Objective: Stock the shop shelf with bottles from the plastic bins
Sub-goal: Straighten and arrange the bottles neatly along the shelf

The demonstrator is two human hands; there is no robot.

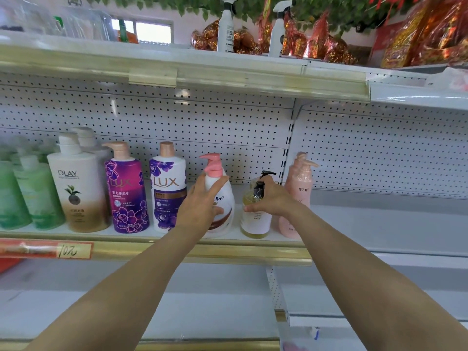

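My left hand (202,201) grips a white Dove bottle (222,211) with a pink pump, standing upright on the middle shelf (152,236). My right hand (271,198) holds the neck of a clear yellowish bottle (255,221) with a black pump and white label, standing just right of the Dove. A pale pink pump bottle (297,196) stands behind my right hand. To the left stand two purple Lux bottles (128,196) (167,191), an Olay bottle (78,191) and green bottles (30,196).
The shelf section to the right (379,224) holds nothing. The top shelf (202,69) overhangs and carries two white spray bottles (226,29) and red-gold packets (417,34). A red price tag (45,249) sits on the shelf edge. Lower shelves (126,300) lie below.
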